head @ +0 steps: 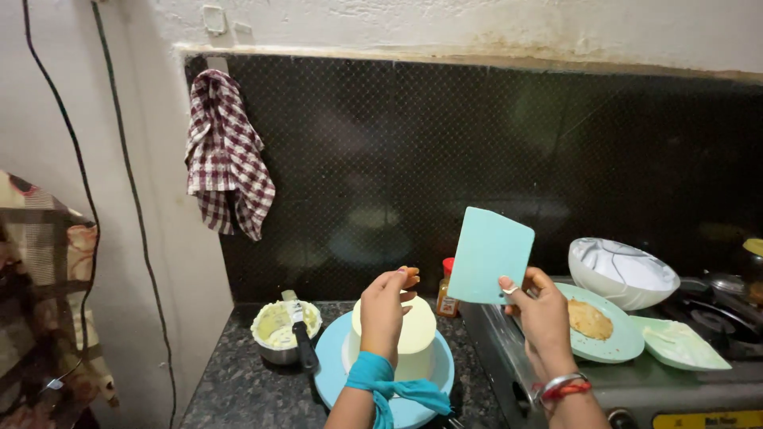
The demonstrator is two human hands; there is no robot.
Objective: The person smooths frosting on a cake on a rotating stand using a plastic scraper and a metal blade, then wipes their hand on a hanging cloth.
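Dark speckled tabletop carries your frosted cake (413,334) on its blue turntable (334,373), your left hand (385,314) over it, fingers pinching a small orange piece, while your right hand (540,310) grips a teal scraper (489,256) upright; smoothing the sides likely comes next, wanting a steady vertical edge

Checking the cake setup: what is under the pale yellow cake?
The cake stands on a light blue round plate on the dark counter. The left hand and wrist cover the cake's front base.

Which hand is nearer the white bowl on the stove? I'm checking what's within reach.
Right. The right hand, holding a pale blue scraper, is just left of the white bowl; the left hand is farther left, over the cake.
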